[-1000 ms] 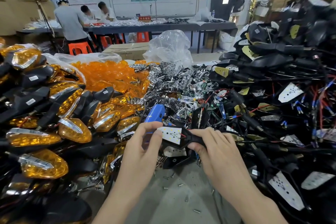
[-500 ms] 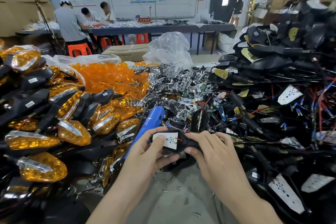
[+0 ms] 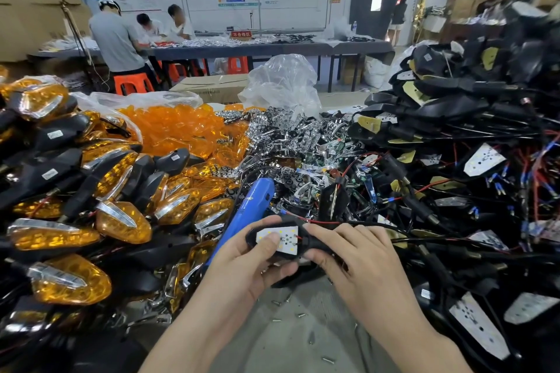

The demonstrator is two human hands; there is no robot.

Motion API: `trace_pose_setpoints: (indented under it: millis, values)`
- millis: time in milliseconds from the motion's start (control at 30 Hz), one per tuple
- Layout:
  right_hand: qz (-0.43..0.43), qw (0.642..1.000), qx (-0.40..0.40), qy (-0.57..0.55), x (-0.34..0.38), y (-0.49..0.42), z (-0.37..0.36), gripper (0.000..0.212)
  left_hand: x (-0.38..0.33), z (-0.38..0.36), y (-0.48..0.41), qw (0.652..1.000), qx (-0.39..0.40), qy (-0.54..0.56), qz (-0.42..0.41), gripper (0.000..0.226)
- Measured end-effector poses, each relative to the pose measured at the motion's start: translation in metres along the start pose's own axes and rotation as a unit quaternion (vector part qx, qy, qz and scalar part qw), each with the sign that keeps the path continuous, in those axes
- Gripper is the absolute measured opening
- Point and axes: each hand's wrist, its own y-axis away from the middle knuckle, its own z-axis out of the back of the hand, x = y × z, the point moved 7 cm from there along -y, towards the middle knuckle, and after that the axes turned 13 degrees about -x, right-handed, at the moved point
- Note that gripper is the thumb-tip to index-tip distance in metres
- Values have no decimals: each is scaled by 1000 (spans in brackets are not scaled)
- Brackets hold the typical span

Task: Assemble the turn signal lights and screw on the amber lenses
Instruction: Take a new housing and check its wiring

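While knuckles-up, left hand (image 3: 242,263) and right hand (image 3: 360,263) tight around the black housing (image 3: 312,245), thumb on LED board (image 3: 287,238).

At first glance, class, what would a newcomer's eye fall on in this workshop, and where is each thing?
Bright amber lenses heap at centre left, behind finished lights stacked along the left. A black tangle of wired housings towers on the right. Front and centre, the left hand and right hand grip one open housing.

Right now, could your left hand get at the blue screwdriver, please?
Probably yes: the blue screwdriver lies uncovered on the pile right beside the left hand. That hand grips the lamp housing, so it would have to let go first.
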Motion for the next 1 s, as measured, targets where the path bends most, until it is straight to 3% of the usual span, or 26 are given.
trace_pose_setpoints:
  millis: [433, 867, 1000]
  values:
    - [-22, 996, 82, 17, 1, 0, -5, 46, -3, 2, -1, 998, 15, -54, -38, 29]
    - [17, 999, 30, 15, 9, -11, 9, 43, -16, -3, 2, 987, 4, -66, -146, 21]
    - [-27, 998, 48, -18, 23, -37, 20, 50, -55, -23, 15, 974, -5, -72, -213, 20]
